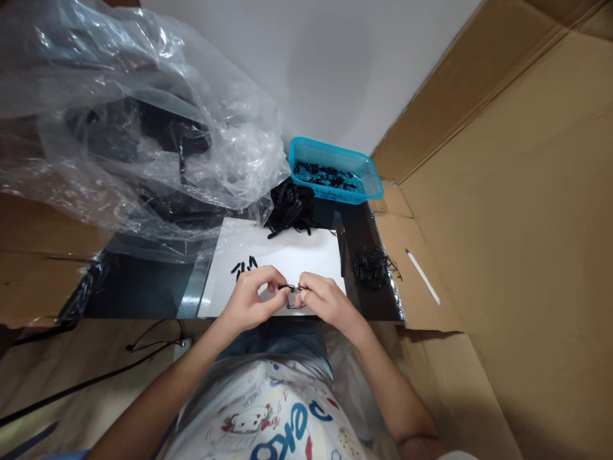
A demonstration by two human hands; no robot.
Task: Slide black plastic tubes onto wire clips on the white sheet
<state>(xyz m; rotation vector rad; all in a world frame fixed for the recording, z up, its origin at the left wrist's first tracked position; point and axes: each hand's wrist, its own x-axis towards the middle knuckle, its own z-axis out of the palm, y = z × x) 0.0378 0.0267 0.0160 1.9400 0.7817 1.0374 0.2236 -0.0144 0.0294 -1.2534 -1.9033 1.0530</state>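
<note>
Two hands (249, 300) (330, 303), one blue basket (330, 150)

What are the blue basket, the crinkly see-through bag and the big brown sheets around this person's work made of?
The blue basket looks like moulded plastic, with a smooth, slightly glossy turquoise finish and a fine perforated wall. The see-through bag seems to be thin clear polythene, given its crinkles and bright glare. The brown sheets look like matte cardboard, creased into flaps, probably corrugated.

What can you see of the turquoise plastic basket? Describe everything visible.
The turquoise plastic basket is a shallow rectangular tray with a rim and finely perforated walls. It holds a loose layer of small black pieces. It sits on a dark surface below a white wall, with the clear plastic bag near its left end and a black tangle at its near corner.
</note>
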